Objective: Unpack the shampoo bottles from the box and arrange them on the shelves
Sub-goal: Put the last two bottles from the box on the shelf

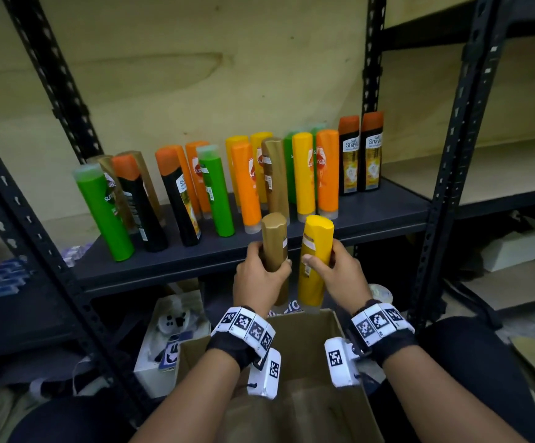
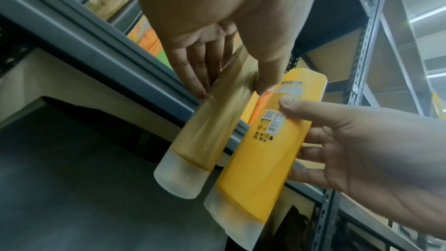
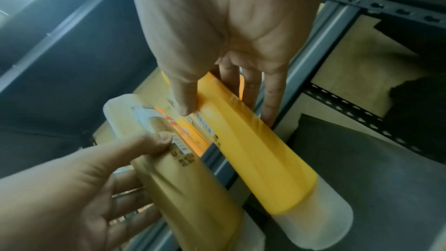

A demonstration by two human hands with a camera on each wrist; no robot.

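Open cardboard box (image 1: 311,394) nearest you, contents unseen, your left hand (image 1: 259,279) clamped round the gold bottle (image 1: 274,241), your right hand (image 1: 339,276) round the yellow bottle (image 1: 315,247), both upright, caps down, lower ends hidden, before the shelf (image 1: 291,247) of standing bottles (image 1: 215,190).

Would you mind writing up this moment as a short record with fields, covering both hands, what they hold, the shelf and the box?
left hand: left hand grips the gold bottle, cap end down
right hand: right hand grips the yellow bottle, cap end down
bottle position: both held side by side in front of the shelf edge, above the box, not yet set down
shelf: dark shelf already carries green, orange, yellow, gold and black bottles, standing
box: open cardboard box below the wrists; contents cannot be seen
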